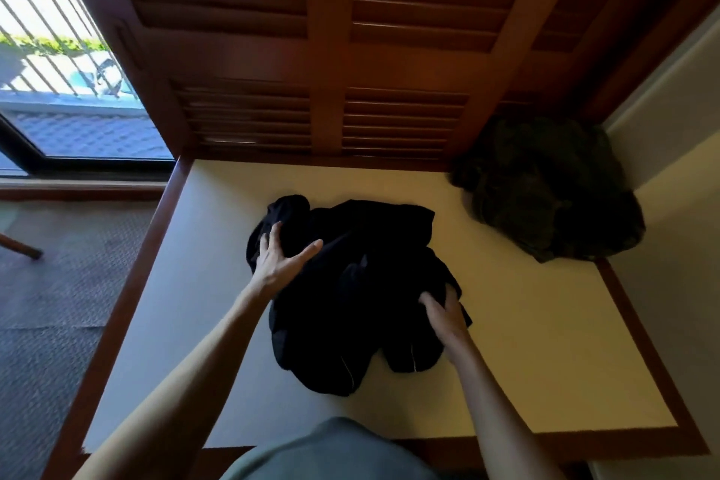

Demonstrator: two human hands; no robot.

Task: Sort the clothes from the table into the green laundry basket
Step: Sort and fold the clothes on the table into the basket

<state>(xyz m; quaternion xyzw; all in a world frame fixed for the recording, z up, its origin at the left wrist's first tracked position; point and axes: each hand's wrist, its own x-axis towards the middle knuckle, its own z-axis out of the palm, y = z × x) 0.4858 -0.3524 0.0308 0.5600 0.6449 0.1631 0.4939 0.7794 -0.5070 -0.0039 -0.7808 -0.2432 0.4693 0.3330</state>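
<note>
Arms: both bare from the wrist up to the bottom edge of the picture; no sleeve shows on either forearm.
Left hand [278,259]: bare, no glove, no ring or watch to be seen.
Right hand [444,318]: bare, no glove, no band at the wrist.
Top [331,452]: plain grey-green cloth at the bottom middle, smooth, no print or seam visible.

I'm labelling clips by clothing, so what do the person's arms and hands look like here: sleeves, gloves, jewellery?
Both forearms are bare up to the frame edge, with no sleeves showing. The left hand and right hand wear no gloves, and no rings or watch are visible. A grey-green top shows at the bottom.
</note>
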